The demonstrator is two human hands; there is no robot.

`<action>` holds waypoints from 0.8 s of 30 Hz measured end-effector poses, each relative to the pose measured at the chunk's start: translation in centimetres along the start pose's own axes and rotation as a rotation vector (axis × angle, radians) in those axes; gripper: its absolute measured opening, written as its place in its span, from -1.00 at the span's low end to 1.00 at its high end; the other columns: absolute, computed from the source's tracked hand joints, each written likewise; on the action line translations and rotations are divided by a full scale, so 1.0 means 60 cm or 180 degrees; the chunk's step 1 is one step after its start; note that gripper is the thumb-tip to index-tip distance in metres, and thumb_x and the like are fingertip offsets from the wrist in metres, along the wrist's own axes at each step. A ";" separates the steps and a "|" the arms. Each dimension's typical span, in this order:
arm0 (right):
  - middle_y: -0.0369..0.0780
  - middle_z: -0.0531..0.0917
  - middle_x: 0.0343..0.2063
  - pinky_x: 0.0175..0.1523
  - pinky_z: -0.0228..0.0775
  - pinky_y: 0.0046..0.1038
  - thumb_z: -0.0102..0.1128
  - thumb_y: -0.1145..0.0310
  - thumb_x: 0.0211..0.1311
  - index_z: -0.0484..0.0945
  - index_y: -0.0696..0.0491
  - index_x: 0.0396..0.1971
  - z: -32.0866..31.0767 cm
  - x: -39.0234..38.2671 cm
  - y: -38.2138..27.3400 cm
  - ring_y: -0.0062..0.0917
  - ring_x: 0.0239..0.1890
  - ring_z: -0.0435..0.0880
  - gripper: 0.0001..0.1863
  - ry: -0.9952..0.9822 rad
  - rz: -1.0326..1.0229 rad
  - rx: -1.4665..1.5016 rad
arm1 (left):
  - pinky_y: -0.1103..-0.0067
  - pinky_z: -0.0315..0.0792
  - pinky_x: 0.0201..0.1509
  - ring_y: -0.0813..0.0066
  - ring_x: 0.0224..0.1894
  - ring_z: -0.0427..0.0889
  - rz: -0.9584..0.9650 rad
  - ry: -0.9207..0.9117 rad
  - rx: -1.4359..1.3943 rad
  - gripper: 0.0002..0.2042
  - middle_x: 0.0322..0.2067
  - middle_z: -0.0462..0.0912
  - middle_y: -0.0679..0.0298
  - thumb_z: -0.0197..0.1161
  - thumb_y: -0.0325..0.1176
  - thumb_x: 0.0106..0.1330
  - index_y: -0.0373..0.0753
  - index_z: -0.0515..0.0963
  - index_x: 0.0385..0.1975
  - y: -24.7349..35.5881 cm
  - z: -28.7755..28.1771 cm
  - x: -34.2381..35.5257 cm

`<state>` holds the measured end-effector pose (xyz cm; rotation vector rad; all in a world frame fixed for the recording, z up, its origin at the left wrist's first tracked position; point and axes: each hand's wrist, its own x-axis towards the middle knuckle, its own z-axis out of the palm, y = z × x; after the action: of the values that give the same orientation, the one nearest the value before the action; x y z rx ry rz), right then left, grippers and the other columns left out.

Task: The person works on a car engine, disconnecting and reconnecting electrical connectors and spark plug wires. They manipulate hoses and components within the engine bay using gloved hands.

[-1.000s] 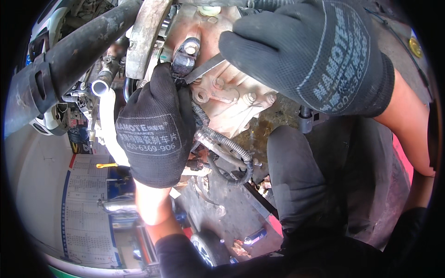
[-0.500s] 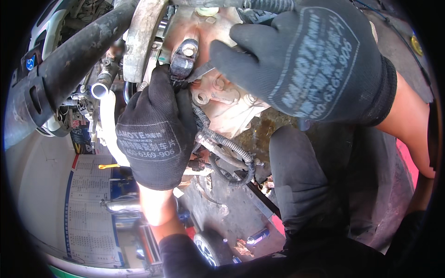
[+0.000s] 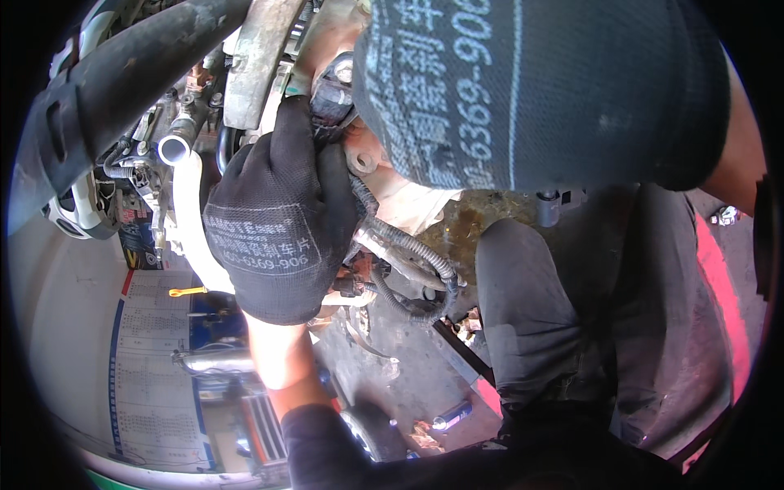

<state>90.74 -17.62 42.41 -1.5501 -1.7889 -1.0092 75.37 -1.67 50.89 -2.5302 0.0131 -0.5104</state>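
Note:
I am looking up at the underside of an engine. My left hand (image 3: 278,220), in a black knit glove, reaches up with its fingertips closed around a small black connector (image 3: 333,88) on the pale metal casing (image 3: 416,200). My right hand (image 3: 539,90), gloved the same way, is very close to the camera and fills the upper right. Its back faces me and its fingers point toward the same connector, but the fingertips are hidden. A black ribbed wire loom (image 3: 408,249) runs down from the connector area and loops below my left hand.
A thick black hose (image 3: 122,82) crosses the upper left. Next to it are a white pipe (image 3: 186,196) and a grey metal bracket (image 3: 257,57). My dark trouser leg (image 3: 555,327) fills the lower right. Small parts lie on the oily ground (image 3: 408,392).
My right hand has come much closer to the camera and now covers most of the casing. My left hand stays at the connector, shifted slightly up.

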 end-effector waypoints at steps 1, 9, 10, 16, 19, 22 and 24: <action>-0.24 0.67 -0.31 -0.27 0.58 -0.49 0.03 0.01 0.35 0.61 0.11 -0.12 -0.001 0.004 0.000 -0.51 -0.34 0.68 -0.55 -0.0027 -0.0031 0.0012 | 0.47 0.51 -0.39 0.31 -0.49 0.72 0.0038 0.0024 0.0048 -0.86 -0.50 0.68 0.05 0.39 -0.50 0.15 -0.33 0.63 -0.30 0.000 -0.001 0.001; -0.24 0.68 -0.31 -0.23 0.61 -0.50 -0.01 -0.06 0.43 0.60 0.10 -0.12 -0.019 0.033 0.034 -0.52 -0.31 0.69 -0.51 -0.0701 -0.0147 0.1140 | 0.39 0.50 -0.41 0.15 -0.52 0.69 0.0482 -0.0045 0.0419 -0.79 -0.51 0.67 0.00 0.32 -0.34 0.27 -0.32 0.57 -0.21 -0.016 -0.008 0.007; -0.24 0.68 -0.31 -0.23 0.61 -0.50 -0.02 -0.07 0.44 0.60 0.10 -0.12 -0.021 0.038 0.042 -0.52 -0.31 0.69 -0.50 -0.0838 -0.0112 0.1499 | 0.37 0.50 -0.41 0.11 -0.52 0.69 0.0509 -0.0039 0.0364 -0.77 -0.50 0.67 -0.01 0.31 -0.30 0.29 -0.31 0.56 -0.17 -0.022 -0.008 0.008; -0.28 0.67 -0.39 -0.26 0.62 -0.49 -0.02 -0.21 0.44 0.59 0.10 -0.18 -0.025 0.019 0.048 -0.54 -0.33 0.68 -0.41 -0.0963 0.3258 0.6406 | 0.30 0.54 -0.32 0.01 -0.40 0.70 0.0393 -0.0050 0.0066 -0.72 -0.43 0.69 -0.01 0.29 -0.29 0.28 -0.28 0.56 -0.08 -0.006 0.004 0.017; -0.29 0.66 -0.40 -0.29 0.60 -0.47 0.01 -0.22 0.40 0.59 0.10 -0.18 0.009 0.030 0.078 -0.54 -0.35 0.67 -0.40 -0.1727 0.3009 0.7958 | 0.28 0.52 -0.27 0.02 -0.36 0.68 0.0316 -0.0129 0.0614 -0.74 -0.42 0.67 0.03 0.28 -0.33 0.29 -0.26 0.58 -0.07 -0.012 -0.027 -0.006; -0.29 0.66 -0.36 -0.30 0.58 -0.45 0.04 -0.09 0.35 0.60 0.09 -0.17 0.030 0.039 0.071 -0.53 -0.36 0.68 -0.50 -0.1207 0.3074 0.9286 | 0.26 0.49 -0.28 0.02 -0.36 0.65 0.0666 -0.0277 0.0283 -0.74 -0.39 0.64 0.05 0.32 -0.33 0.27 -0.27 0.58 -0.08 -0.055 -0.033 -0.007; -0.30 0.67 -0.34 -0.31 0.57 -0.44 0.06 -0.01 0.32 0.60 0.08 -0.15 0.034 0.041 0.050 -0.53 -0.37 0.68 -0.57 0.0378 0.3571 1.2704 | 0.26 0.49 -0.27 0.02 -0.34 0.64 0.0449 -0.0301 -0.0053 -0.71 -0.35 0.64 0.02 0.32 -0.32 0.27 -0.28 0.58 -0.05 -0.049 -0.031 -0.024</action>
<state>93.41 -14.40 43.82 -1.6877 -0.6833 -3.6667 73.07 0.02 53.34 -2.5442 0.1603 -0.3359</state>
